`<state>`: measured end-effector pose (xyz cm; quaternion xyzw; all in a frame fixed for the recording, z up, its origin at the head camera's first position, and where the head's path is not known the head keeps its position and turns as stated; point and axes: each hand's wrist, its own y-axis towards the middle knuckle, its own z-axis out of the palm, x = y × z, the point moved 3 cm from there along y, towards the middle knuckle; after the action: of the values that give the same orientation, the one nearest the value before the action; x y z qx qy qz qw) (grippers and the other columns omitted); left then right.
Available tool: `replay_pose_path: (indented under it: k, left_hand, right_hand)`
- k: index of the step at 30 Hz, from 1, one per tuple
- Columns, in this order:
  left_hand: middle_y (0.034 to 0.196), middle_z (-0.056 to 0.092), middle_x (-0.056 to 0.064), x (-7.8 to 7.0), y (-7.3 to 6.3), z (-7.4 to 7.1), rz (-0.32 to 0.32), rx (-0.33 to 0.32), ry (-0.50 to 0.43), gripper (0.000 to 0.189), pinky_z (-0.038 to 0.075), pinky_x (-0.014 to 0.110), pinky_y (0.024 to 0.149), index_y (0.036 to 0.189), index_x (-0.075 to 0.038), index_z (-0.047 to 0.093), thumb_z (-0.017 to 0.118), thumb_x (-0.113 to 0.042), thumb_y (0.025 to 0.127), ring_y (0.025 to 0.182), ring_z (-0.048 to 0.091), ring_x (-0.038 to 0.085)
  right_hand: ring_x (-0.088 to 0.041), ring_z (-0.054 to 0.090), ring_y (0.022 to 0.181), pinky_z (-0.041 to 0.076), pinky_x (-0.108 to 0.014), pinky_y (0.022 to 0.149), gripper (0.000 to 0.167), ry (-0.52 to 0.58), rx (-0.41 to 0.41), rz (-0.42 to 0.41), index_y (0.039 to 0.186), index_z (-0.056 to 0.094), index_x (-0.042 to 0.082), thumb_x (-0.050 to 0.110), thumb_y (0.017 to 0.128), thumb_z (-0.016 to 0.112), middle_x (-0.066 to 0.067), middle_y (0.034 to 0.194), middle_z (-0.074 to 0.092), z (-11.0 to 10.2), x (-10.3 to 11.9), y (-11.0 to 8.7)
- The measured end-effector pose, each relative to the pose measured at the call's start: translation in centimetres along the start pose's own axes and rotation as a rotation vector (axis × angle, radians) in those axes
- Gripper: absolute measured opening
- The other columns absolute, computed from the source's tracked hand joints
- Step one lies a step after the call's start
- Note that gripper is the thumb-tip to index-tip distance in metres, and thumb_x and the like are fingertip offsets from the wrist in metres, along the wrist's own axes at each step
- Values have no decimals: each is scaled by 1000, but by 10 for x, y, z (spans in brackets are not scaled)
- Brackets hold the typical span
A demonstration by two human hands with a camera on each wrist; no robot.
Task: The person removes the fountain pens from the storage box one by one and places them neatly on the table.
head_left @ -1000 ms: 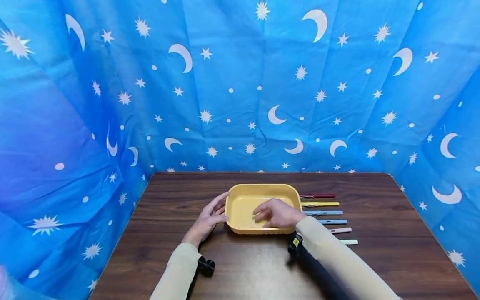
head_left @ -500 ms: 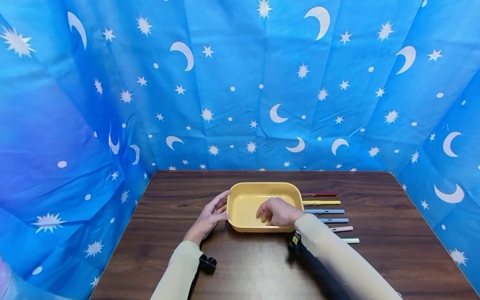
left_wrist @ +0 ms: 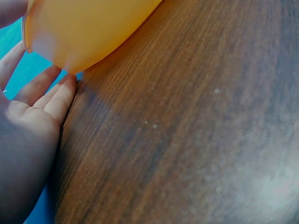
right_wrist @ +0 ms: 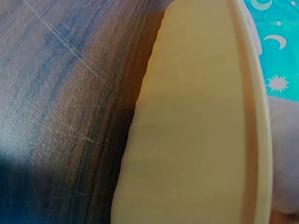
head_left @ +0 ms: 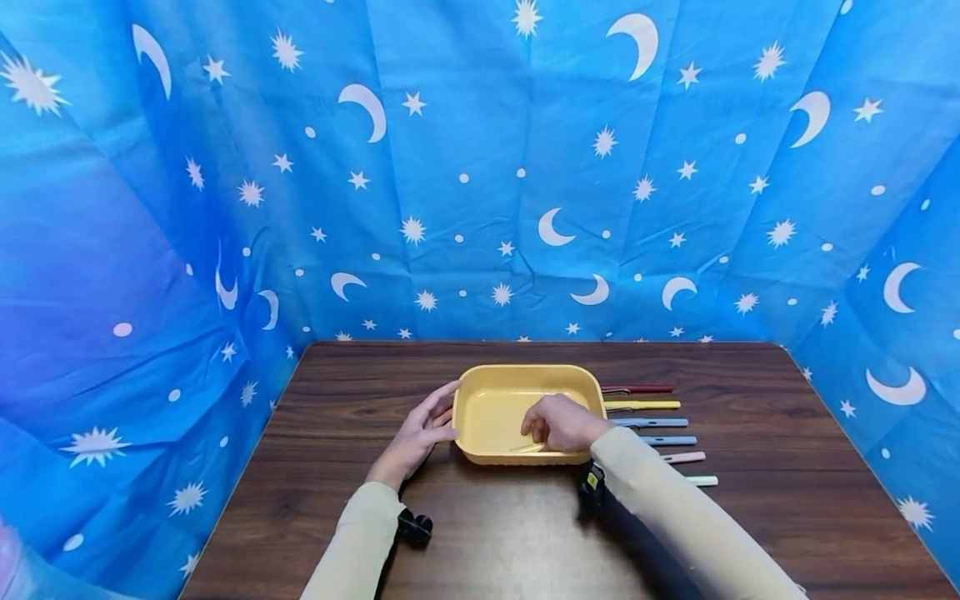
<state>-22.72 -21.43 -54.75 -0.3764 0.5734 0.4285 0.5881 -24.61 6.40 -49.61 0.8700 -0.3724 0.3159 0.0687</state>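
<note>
A yellow rectangular tray [head_left: 480, 400] with rounded corners stands on the table. My left hand [head_left: 411, 437] rests against its left end, thumb and fingers spread along the outer wall. In the left wrist view these fingers [left_wrist: 58, 100] look fairly straight, touching the tray's side. Inside the tray, my right hand [head_left: 561, 423] has its fingers curled down near the floor. It seems to pinch a thin pale pen-like stick [head_left: 527, 448], whose other end is hidden by the hand. In the right wrist view the tray wall [right_wrist: 191, 116] hides most of the right hand.
Right of the tray several pens lie in a row: red [head_left: 648, 389], yellow [head_left: 652, 405], two blue, pink [head_left: 688, 457] and pale green [head_left: 705, 481]. The right forearm partly covers them. A blue star-and-moon cloth [head_left: 480, 208] hangs around the wooden table [head_left: 750, 417].
The right hand has shifted slightly right inside the tray and its fingers have drawn together. The pale stick shows more clearly beside them now. The left hand stays against the tray.
</note>
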Motion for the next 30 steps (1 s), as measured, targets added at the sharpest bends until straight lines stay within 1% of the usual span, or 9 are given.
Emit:
replay_pose_path:
  k: [2, 5, 7, 14, 18, 22, 25, 28, 30]
  left_hand:
    - [171, 29, 17, -1, -1, 0, -6, 2, 4, 81, 43, 23, 113, 164, -15, 36, 68, 7, 93, 156, 30, 37]
    - [170, 29, 18, -1, -1, 0, -5, 1, 4, 81, 44, 23, 113, 164, -15, 36, 68, 6, 93, 156, 30, 38]
    - [170, 29, 19, 0, -1, 0, -3, 3, 2, 81, 44, 23, 113, 164, -14, 36, 68, 6, 93, 156, 30, 38]
    - [169, 30, 21, 0, -1, 0, 1, 7, -8, 81, 45, 22, 112, 164, -13, 36, 68, 6, 93, 155, 31, 40]
    - [169, 30, 20, 0, -1, 0, -6, 3, -4, 80, 45, 23, 112, 164, -14, 36, 69, 5, 93, 155, 32, 38]
    - [169, 30, 19, 1, -1, -1, -6, -1, 3, 80, 44, 23, 113, 164, -15, 36, 69, 5, 94, 155, 32, 38]
    - [169, 30, 20, 1, -1, -1, 0, 1, -2, 80, 45, 24, 113, 164, -14, 36, 68, 6, 94, 155, 32, 39]
    - [169, 31, 21, 2, 0, -1, 3, 6, -12, 80, 45, 24, 112, 164, -13, 35, 68, 7, 93, 155, 32, 39]
    - [169, 31, 21, 2, 0, -1, 4, 7, -17, 81, 45, 23, 112, 164, -13, 35, 69, 6, 93, 154, 33, 39]
  right_hand:
    - [-14, 68, 78, 59, -28, 75, 41, -2, -16, -10, 106, 78, 4, -23, 76, 69, 0, 83, 73, 0, -1, -1]
    - [-12, 68, 78, 58, -27, 75, 33, -3, -38, -19, 105, 78, 5, -15, 78, 79, 1, 83, 74, 0, -3, -2]
    - [-12, 68, 79, 59, -26, 75, 30, 2, -49, -24, 105, 79, 6, -10, 79, 83, 1, 84, 74, 1, -4, -2]
    - [-10, 72, 81, 59, -25, 77, 23, 21, -78, -14, 102, 81, 8, 4, 81, 89, 0, 88, 79, -2, -6, -3]
    - [-8, 72, 80, 58, -24, 76, 17, 4, -107, -24, 98, 82, 10, 9, 82, 89, 3, 87, 79, -5, -4, -4]
    - [-4, 66, 78, 55, -25, 75, 11, -10, -114, -38, 94, 81, 12, 10, 85, 86, 9, 83, 76, -6, -1, -4]
    - [-4, 62, 77, 53, -29, 76, 9, -5, -104, -30, 92, 79, 15, 9, 87, 84, 12, 82, 75, -7, 1, -5]
    - [-7, 62, 81, 53, -34, 79, 11, -12, -97, -7, 93, 76, 20, 10, 89, 82, 11, 86, 76, -7, 2, -5]
    - [-9, 64, 85, 54, -37, 82, 13, -36, -94, 11, 96, 74, 24, 13, 92, 81, 10, 90, 76, -9, 3, -5]
